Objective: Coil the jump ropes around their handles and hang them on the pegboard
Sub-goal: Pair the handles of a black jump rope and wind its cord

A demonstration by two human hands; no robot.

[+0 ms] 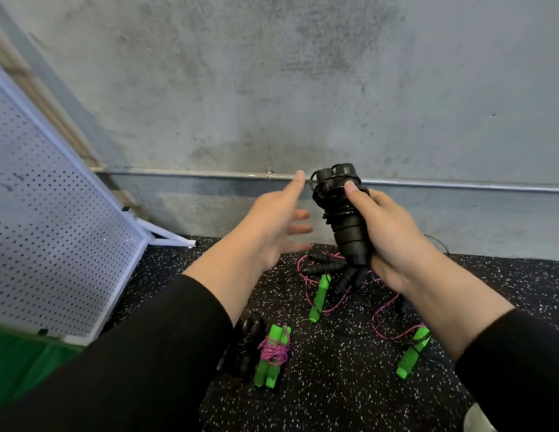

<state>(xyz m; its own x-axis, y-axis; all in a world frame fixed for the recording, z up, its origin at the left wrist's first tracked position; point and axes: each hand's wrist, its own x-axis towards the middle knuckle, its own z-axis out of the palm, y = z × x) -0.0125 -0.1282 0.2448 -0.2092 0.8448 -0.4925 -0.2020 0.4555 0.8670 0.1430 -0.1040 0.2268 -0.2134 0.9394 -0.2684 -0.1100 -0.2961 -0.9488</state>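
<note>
Hands: right hand [393, 238] grips black coiled rope bundle [342, 213]; left hand [272, 226] spread, apparently touching nothing.

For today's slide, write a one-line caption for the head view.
Right hand grips a coiled black jump rope, left hand open beside it, above ropes on the floor.

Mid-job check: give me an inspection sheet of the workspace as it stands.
Surface: black speckled floor mat.
Job's things: black coiled rope held upright in the right hand; green-handled bundle wrapped in pink cord and a black bundle lie side by side on the mat; loose green handles and loose black handles lie uncoiled.
Clutter: green cloth by the pegboard.
Grips: left hand open, fingers spread, holding nothing; right hand grips the coiled rope.
Cables: pink cord and thin black cord tangled on the mat.
Surroundings: white pegboard leaning at left, nothing seen hanging; concrete wall.
</note>
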